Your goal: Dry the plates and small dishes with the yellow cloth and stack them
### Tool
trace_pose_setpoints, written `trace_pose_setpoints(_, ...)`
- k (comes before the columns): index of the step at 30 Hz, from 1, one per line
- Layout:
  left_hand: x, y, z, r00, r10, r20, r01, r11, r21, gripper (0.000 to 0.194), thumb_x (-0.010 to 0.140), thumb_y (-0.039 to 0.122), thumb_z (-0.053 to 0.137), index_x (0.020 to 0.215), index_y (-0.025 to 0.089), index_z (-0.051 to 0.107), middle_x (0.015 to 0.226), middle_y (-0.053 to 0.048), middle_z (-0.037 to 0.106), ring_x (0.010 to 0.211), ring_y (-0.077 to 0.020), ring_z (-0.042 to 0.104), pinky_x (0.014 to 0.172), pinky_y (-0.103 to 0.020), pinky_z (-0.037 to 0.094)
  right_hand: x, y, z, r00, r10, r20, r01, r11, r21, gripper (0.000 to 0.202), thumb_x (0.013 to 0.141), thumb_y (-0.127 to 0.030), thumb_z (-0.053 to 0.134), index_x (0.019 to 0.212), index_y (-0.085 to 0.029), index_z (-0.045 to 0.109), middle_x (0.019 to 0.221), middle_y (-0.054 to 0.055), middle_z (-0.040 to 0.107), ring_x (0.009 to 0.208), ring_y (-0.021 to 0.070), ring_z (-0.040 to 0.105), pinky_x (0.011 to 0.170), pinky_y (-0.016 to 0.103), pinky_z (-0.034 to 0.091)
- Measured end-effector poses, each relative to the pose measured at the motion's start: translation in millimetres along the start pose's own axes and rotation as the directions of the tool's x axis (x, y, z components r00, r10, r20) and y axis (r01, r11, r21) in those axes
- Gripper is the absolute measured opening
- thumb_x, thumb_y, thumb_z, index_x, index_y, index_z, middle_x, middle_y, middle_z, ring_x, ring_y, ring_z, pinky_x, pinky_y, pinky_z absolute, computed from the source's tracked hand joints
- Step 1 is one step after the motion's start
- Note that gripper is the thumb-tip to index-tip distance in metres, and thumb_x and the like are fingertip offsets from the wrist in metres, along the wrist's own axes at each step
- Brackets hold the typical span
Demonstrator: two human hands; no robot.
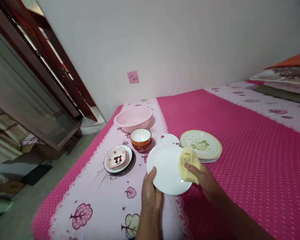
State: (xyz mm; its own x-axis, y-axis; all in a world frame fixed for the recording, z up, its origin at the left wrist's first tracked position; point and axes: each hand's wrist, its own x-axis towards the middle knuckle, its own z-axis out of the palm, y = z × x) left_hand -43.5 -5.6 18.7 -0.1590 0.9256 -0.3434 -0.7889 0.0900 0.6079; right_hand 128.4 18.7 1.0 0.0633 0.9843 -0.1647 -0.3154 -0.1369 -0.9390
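Note:
A white plate is held up over the bed, its face tilted toward me. My left hand grips its lower left rim, thumb on top and the other fingers underneath. A pale yellow cloth is bunched in my right hand and lies against the plate's right side. Behind the held plate is a small white plate with red flowers, partly covered. Close by on the right rests a stack of yellow-rimmed plates with a floral print.
Left of the hands, a small pink dish sits on a stack of dark-edged plates. Several orange bowls are stacked behind, before a pink basin. Pillows lie at the far right; the bed's edge drops to the floor.

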Motion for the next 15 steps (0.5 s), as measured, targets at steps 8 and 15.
trace_pose_setpoints(8,2,-8,-3.4,0.998,-0.044,0.043,0.038,0.991,0.13,0.041,0.089,0.035,0.07,0.115,0.004,0.07,0.109,-0.021,0.076,0.108,-0.0312,0.071,0.1,-0.043,0.054,9,-11,-28,0.996,0.014,0.092,-0.006,0.996,-0.085,0.054,0.063,-0.044,0.087,0.106,-0.014,0.072,0.099,0.012,0.08,0.086,0.0334,0.075,0.072,0.041,0.061)
trace_pose_setpoints(15,11,-21,-10.4,0.99,0.032,-0.137,-0.027,0.999,0.039,0.046,0.096,0.04,0.057,0.127,0.007,0.063,0.118,-0.021,0.074,0.1,-0.0286,0.074,0.097,-0.044,0.056,12,14,-5,1.0,-0.017,-0.003,0.017,0.996,-0.09,0.065,0.068,-0.055,0.08,0.115,-0.013,0.069,0.109,0.015,0.078,0.099,0.0359,0.074,0.081,0.043,0.061)
